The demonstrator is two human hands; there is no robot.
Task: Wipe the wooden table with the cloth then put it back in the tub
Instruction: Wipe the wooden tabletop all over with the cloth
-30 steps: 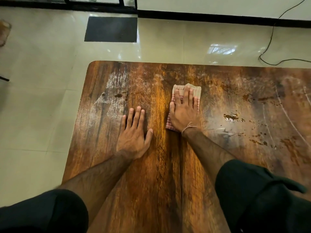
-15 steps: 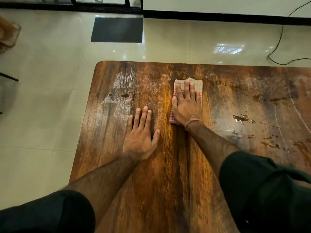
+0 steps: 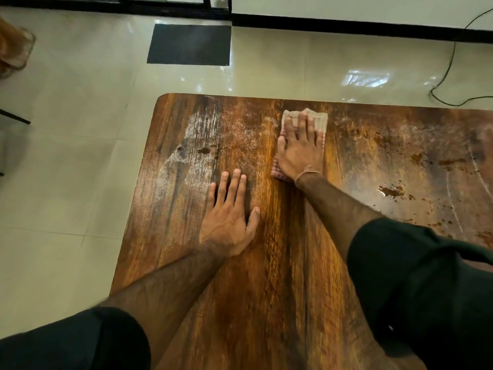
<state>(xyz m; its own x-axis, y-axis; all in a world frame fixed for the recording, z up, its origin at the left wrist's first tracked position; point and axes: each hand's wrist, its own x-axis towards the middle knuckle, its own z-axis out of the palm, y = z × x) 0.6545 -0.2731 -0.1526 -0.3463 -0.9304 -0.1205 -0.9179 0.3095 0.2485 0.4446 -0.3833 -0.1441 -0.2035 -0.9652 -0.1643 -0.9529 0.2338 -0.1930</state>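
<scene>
A dark wooden table (image 3: 280,276) fills the lower middle and right of the head view. A folded pink-checked cloth (image 3: 320,120) lies near the table's far edge. My right hand (image 3: 300,149) presses flat on the cloth with straight fingers and covers most of it. My left hand (image 3: 230,217) rests flat on the bare wood to the left and nearer me, fingers straight. A small puddle (image 3: 390,190) and scattered wet spots lie to the right of the cloth. A whitish dusty patch (image 3: 192,150) marks the wood at the left. No tub is in view.
Shiny cream floor tiles (image 3: 66,182) surround the table at the left and beyond it. A dark mat (image 3: 189,44) lies on the floor ahead. A black cable (image 3: 450,76) runs over the floor at the far right. Something brown (image 3: 13,49) sits at the far left.
My right hand has pushed the cloth away from me, toward the table's far edge. My left hand has stayed flat on the wood.
</scene>
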